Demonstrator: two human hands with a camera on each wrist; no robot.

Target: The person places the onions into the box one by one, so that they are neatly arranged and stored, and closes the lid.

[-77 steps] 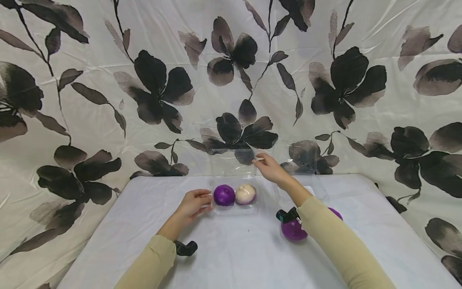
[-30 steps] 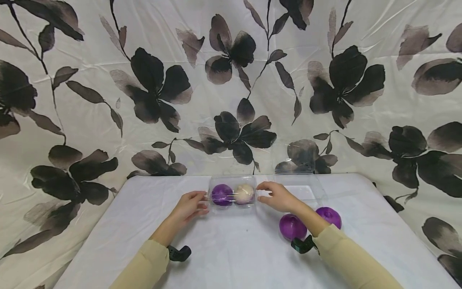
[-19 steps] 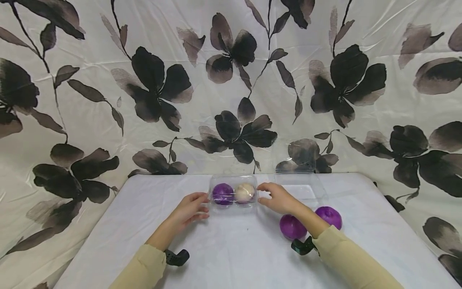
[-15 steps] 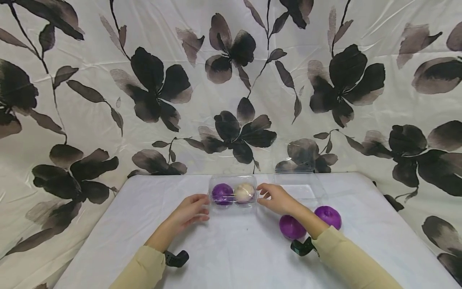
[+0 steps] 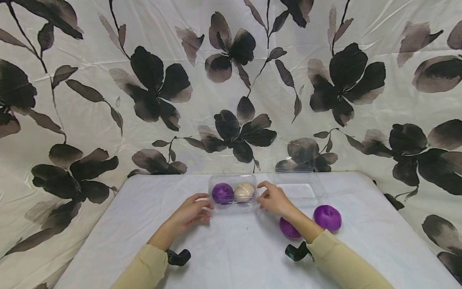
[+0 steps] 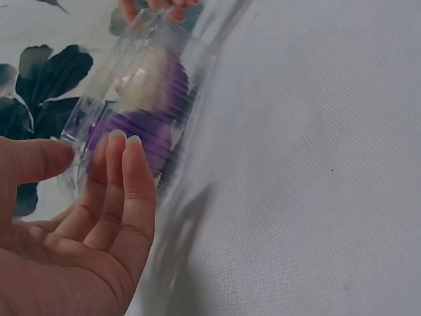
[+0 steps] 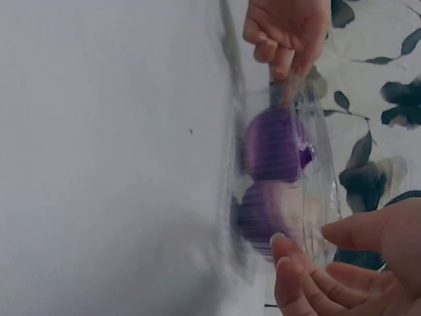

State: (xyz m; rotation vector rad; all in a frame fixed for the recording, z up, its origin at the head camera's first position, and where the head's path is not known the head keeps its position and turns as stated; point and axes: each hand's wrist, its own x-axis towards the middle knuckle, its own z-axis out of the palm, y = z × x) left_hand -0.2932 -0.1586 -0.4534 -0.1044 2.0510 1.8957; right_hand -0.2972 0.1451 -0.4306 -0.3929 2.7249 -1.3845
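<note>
A clear plastic clamshell container (image 5: 232, 205) stands at the back middle of the table with its lid down. Through it show a round purple vegetable (image 5: 222, 193) and a cream-and-purple one (image 5: 244, 192) beside it, like a turnip. My left hand (image 5: 189, 212) is at the container's left end; in the left wrist view its thumb and lightly bent fingers lie against that end, apart from each other. At the other end is my right hand (image 5: 276, 199), its fingers (image 7: 289, 263) and thumb beside the container's corner. Whether those fingertips touch the plastic is unclear.
A second clear container (image 5: 299, 190) with its lid raised stands to the right, partly behind the right hand. In front of it lie two more purple vegetables, one (image 5: 327, 218) fully visible and another (image 5: 288, 227) partly behind the right forearm. A floral cloth (image 5: 231, 88) hangs behind the table.
The right hand has come down from the raised lid to the container's right end, and the lid has folded shut. Lately, both hands have shifted slightly at the ends.
</note>
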